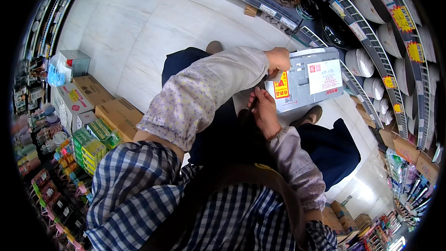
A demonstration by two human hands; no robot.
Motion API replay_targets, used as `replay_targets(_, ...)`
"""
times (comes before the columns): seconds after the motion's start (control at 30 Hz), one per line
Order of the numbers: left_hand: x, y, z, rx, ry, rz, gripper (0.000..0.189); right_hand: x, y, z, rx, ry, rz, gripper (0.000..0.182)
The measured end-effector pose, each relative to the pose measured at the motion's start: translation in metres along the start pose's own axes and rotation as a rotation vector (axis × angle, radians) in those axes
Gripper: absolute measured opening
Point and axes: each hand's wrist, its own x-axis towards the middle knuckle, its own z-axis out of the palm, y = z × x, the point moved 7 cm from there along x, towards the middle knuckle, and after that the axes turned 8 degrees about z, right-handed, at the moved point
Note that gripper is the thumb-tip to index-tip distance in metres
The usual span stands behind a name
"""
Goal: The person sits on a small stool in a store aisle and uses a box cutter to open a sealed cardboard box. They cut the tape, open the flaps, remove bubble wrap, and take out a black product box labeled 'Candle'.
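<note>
A grey carton (299, 99) is in front of me, between my shoes. It bears a white paper label (324, 76) and a red and yellow sticker (281, 89), both with writing. My left hand (278, 60) is at the carton's near upper corner, its fingers curled on a small pale strip (275, 76) at the edge. Just below, my right hand (264, 108) has thumb and fingers closed on a thin dark object (256, 99). Shadow and dark clothing hide most of that object, so its kind is unclear.
Shelves with white lidded pots (359, 62) and bowls (371, 3) curve along the right. Brown cartons (120, 115), green boxes (83, 143) and a clear plastic-wrapped box (75, 62) stand at left. Pale tiled floor (118, 21) lies between the shelves.
</note>
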Motion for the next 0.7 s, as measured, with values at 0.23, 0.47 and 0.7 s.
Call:
replay_targets(0.23,0.005,-0.002,-0.006,0.078,0.086,0.037,0.033,0.005,0.014,0.007,0.230,-0.004,0.045,0.015)
replay_targets(0.47,0.022,-0.002,-0.013,0.311,0.147,0.128,0.045,0.011,0.022,-0.003,0.272,-0.133,0.047,0.015)
replay_targets(0.7,0.011,0.000,-0.008,-0.236,0.014,0.050,0.053,-0.020,0.018,-0.042,0.156,-0.019,0.105,0.013)
